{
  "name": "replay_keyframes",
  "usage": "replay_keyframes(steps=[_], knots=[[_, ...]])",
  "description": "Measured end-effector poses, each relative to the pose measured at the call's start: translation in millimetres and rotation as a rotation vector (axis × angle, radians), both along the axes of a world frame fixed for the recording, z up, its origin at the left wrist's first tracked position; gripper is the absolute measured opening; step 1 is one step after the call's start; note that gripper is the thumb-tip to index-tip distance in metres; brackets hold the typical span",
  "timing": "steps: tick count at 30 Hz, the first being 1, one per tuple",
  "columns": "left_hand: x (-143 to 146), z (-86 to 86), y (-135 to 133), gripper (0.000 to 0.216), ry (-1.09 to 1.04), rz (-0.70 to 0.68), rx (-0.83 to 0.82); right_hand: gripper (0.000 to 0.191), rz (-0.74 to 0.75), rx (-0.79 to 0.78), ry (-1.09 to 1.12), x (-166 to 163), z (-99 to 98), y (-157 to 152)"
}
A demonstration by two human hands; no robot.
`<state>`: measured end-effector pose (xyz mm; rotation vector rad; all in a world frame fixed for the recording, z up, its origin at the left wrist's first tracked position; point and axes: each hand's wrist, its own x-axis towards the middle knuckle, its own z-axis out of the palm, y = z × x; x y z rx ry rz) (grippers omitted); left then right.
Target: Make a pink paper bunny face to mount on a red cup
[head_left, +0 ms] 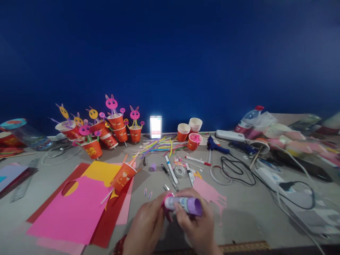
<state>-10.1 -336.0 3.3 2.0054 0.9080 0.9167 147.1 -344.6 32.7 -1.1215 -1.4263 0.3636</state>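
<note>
My right hand [198, 225] grips a glue stick [183, 204] with a white-and-blue label and a purple base, lying nearly level. Its left end meets a pink paper piece [167, 214] that the fingers of my left hand [147, 221] pinch; most of that piece is hidden. Two small ear-shaped paper pieces [148, 193] lie just beyond my left hand. Past my right hand is a cut pink paper sheet [208, 191]. A purple cap [153, 166] stands farther back on the grey table.
Coloured paper sheets [70, 212] and a tilted red paper cup [123, 177] lie at left. Behind them stand several decorated cups [116, 122]. Pipe cleaners [156, 147], a tape roll [180, 171] and pens are mid-table. A blue glue gun [216, 146], cables and a power strip [276, 184] occupy the right.
</note>
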Motion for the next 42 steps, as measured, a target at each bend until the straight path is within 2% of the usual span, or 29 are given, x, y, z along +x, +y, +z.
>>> replay_keyframes(steps=[7,13,17,21,26,36,42], knots=[[-0.5,-3.6,-2.4,0.037,-0.013,0.003,0.045,0.004,-0.049,-0.020,0.026,0.4,-6.2,-0.6],[-2.1,-10.1,-4.6,0.036,0.027,0.073,0.057,0.005,-0.088,-0.044,0.030,0.6,-9.6,0.2],[-3.8,-13.0,-6.4,0.037,0.038,0.107,0.088,0.004,-0.061,-0.045,0.045,0.2,-8.0,0.8],[-3.1,-12.9,-6.7,0.036,0.006,0.131,0.096,0.004,-0.113,-0.055,0.036,0.3,-7.6,1.2],[-3.0,-15.7,-6.9,0.036,-0.024,0.157,0.105,0.005,-0.089,-0.035,0.034,-1.5,-7.3,0.7],[-3.2,-17.0,-6.3,0.036,0.003,0.147,0.099,0.011,-0.104,-0.121,0.062,-4.4,-4.1,2.2],[-3.2,-20.4,-6.5,0.037,-0.017,0.161,0.094,0.009,-0.068,-0.090,0.067,-8.5,-3.8,4.1]])
